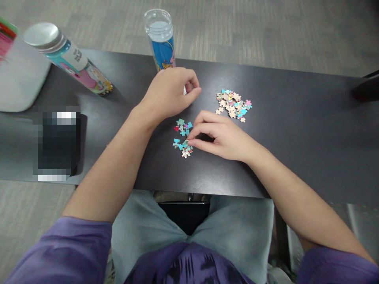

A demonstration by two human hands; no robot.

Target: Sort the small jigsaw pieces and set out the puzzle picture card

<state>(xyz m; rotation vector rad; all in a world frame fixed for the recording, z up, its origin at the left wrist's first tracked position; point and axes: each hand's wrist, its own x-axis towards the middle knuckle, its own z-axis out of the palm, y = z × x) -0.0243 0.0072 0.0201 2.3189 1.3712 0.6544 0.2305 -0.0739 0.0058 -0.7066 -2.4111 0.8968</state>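
Note:
My right hand (220, 136) has its thumb and fingertips together at a small heap of jigsaw puzzle pieces (186, 152), pinching a piece at the heap's edge. Just above that heap lies another small cluster of puzzle pieces (182, 127), blue, red and green. My left hand (174, 90) is curled in front of an uncapped clear tube (163, 49) with a blue picture on it, hiding the tube's base. A bit of white shows between its bent fingers, too small to name. Beyond my right hand lies a larger pile of puzzle pieces (232, 104), many of them backside up.
A second tube with a silver lid (47, 35) stands at the left of the dark table (296, 130). A blurred-out black object (59, 144) lies near the left front. At the far left is a white surface (20, 79) with red and green things. A dark object (365, 90) sits at the right edge.

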